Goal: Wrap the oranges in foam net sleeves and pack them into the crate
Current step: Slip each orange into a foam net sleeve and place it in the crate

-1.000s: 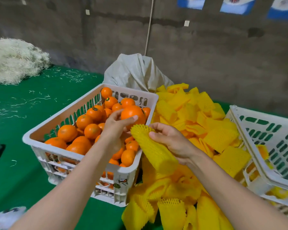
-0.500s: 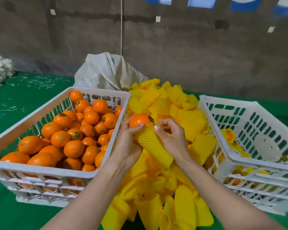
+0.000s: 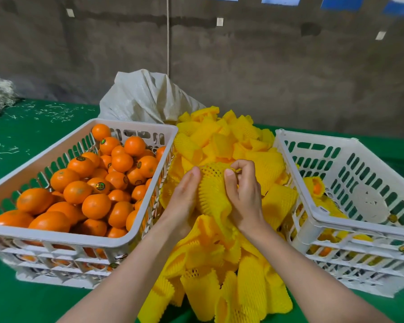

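The foam net sleeve (image 3: 214, 190) now covers the orange completely, and it is held over the sleeve pile (image 3: 219, 276). The left hand (image 3: 184, 197) cups it and the right hand (image 3: 245, 194) pinches its top edge. I think it is better to pull the net evenly before packing into the right crate (image 3: 317, 135).

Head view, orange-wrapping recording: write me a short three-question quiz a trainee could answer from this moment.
1. True or false: the right hand pinches the foam net sleeve.
2. Bare oranges fill the crate on the person's: A left, B right, C neither side?
3. Fill in: the pile of spare sleeves is coloured ___.
Key: 1 true; 2 A; 3 yellow.
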{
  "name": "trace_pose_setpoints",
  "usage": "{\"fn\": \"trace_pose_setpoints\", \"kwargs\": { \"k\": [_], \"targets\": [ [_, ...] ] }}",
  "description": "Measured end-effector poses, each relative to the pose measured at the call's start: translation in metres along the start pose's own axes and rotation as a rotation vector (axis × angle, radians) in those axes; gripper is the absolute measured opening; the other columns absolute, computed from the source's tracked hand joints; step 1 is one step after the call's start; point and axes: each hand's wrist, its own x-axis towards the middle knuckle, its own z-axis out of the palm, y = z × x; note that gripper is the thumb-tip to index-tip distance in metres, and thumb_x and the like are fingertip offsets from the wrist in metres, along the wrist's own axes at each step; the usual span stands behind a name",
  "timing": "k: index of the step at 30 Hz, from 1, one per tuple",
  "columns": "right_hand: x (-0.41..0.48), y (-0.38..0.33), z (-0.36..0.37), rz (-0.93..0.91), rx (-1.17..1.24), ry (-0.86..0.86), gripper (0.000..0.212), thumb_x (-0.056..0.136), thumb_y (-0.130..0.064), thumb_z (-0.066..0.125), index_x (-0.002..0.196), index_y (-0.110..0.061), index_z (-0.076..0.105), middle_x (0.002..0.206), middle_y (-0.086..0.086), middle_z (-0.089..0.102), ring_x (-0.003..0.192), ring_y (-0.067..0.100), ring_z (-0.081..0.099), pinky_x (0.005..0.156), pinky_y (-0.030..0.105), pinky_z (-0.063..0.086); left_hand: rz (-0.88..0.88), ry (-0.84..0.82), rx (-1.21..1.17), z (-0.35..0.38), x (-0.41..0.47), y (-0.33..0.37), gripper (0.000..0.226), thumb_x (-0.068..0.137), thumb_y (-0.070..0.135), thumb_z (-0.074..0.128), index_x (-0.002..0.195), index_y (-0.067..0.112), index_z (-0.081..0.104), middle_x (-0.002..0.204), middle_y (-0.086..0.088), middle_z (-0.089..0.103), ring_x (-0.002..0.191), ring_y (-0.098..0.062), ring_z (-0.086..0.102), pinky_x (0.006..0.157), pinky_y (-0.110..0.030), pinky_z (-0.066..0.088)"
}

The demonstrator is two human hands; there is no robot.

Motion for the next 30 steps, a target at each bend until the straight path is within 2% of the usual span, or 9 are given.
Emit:
{"fn": "trace_pose_setpoints", "kwargs": {
  "k": [3, 9, 13, 20, 22, 23, 25, 27, 30],
  "targets": [
    [0.002, 0.005, -0.004, 0.061, 0.028, -0.093, 0.017, 0.097, -0.015, 0.046, 0.098, 0.002, 0.05, 0.057, -0.014, 0.034, 0.05, -0.002, 0.03, 0.057, 0.03, 0.023, -0.043, 0.007, -0.153, 0.001, 0.002, 0.001, 0.071, 0.075, 0.058, 0.05, 0.129, 0.012, 0.053, 0.121, -0.011, 0.066, 0.11, -0.025, 0.064, 0.089, -0.039, 0.054],
    [0.001, 0.005, -0.004, 0.129, 0.102, -0.191, 0.005, 0.096, -0.011, 0.048, 0.091, -0.009, 0.048, 0.057, -0.01, 0.036, 0.045, 0.003, 0.038, 0.051, 0.022, 0.025, -0.178, -0.073, -0.463, 0.002, 0.002, -0.004, 0.056, 0.078, 0.055, 0.052, 0.087, 0.006, 0.077, 0.095, -0.016, 0.073, 0.087, -0.025, 0.071, 0.07, -0.035, 0.058],
    [0.014, 0.008, -0.002, 0.212, 0.214, -0.159, 0.01, 0.096, -0.014, 0.05, 0.089, -0.007, 0.048, 0.07, 0.0, 0.048, 0.061, 0.01, 0.043, 0.06, 0.031, 0.034, -0.163, -0.043, -0.427, -0.001, 0.002, -0.005, 0.054, 0.067, 0.045, 0.068, 0.11, 0.011, 0.067, 0.104, -0.013, 0.071, 0.091, -0.026, 0.07, 0.072, -0.037, 0.059],
    [0.012, 0.013, 0.002, 0.549, 0.413, -0.289, 0.018, 0.095, -0.006, 0.049, 0.079, -0.009, 0.056, 0.063, -0.002, 0.06, 0.058, 0.008, 0.053, 0.051, 0.017, 0.042, -0.22, 0.026, -0.316, -0.003, 0.002, -0.003, 0.065, 0.061, 0.052, 0.066, 0.115, 0.016, 0.065, 0.103, -0.012, 0.073, 0.09, -0.027, 0.071, 0.068, -0.04, 0.059],
    [0.015, 0.013, -0.005, 0.703, 0.449, -0.387, 0.037, 0.099, -0.025, 0.044, 0.073, -0.013, 0.066, 0.059, -0.005, 0.065, 0.06, 0.01, 0.057, 0.058, 0.022, 0.048, -0.231, 0.089, -0.245, -0.005, 0.003, 0.0, 0.071, 0.06, 0.057, 0.062, 0.119, 0.018, 0.062, 0.104, -0.012, 0.072, 0.091, -0.026, 0.07, 0.068, -0.038, 0.058],
    [0.018, 0.014, -0.008, 0.778, 0.439, -0.437, 0.05, 0.099, -0.04, 0.038, 0.071, -0.014, 0.07, 0.065, -0.002, 0.067, 0.067, 0.014, 0.06, 0.065, 0.029, 0.05, -0.221, 0.111, -0.188, -0.006, 0.003, 0.0, 0.071, 0.061, 0.059, 0.06, 0.119, 0.019, 0.061, 0.106, -0.011, 0.072, 0.093, -0.026, 0.069, 0.071, -0.038, 0.057],
    [0.023, 0.015, -0.006, 0.818, 0.382, -0.479, 0.062, 0.092, -0.061, 0.028, 0.092, -0.015, 0.07, 0.091, 0.006, 0.069, 0.088, 0.021, 0.062, 0.083, 0.038, 0.048, -0.198, 0.147, -0.062, -0.004, 0.003, 0.001, 0.07, 0.065, 0.062, 0.059, 0.121, 0.02, 0.06, 0.113, -0.01, 0.069, 0.103, -0.028, 0.065, 0.086, -0.045, 0.053],
    [0.023, 0.016, 0.005, 0.711, 0.287, -0.465, 0.066, 0.088, -0.064, 0.028, 0.125, -0.017, 0.056, 0.126, 0.004, 0.058, 0.117, 0.018, 0.051, 0.103, 0.033, 0.036, -0.176, 0.161, 0.017, 0.001, 0.002, 0.002, 0.074, 0.069, 0.064, 0.058, 0.128, 0.019, 0.056, 0.122, -0.008, 0.064, 0.111, -0.029, 0.061, 0.097, -0.051, 0.047],
    [0.017, 0.017, 0.015, 0.648, 0.157, -0.467, 0.07, 0.086, -0.064, 0.032, 0.14, -0.021, 0.041, 0.146, 0.002, 0.04, 0.134, 0.02, 0.037, 0.111, 0.035, 0.025, -0.137, 0.21, 0.107, 0.006, 0.001, 0.003, 0.078, 0.066, 0.07, 0.054, 0.125, 0.019, 0.057, 0.123, -0.006, 0.063, 0.11, -0.027, 0.061, 0.099, -0.051, 0.047]
  ]
}}
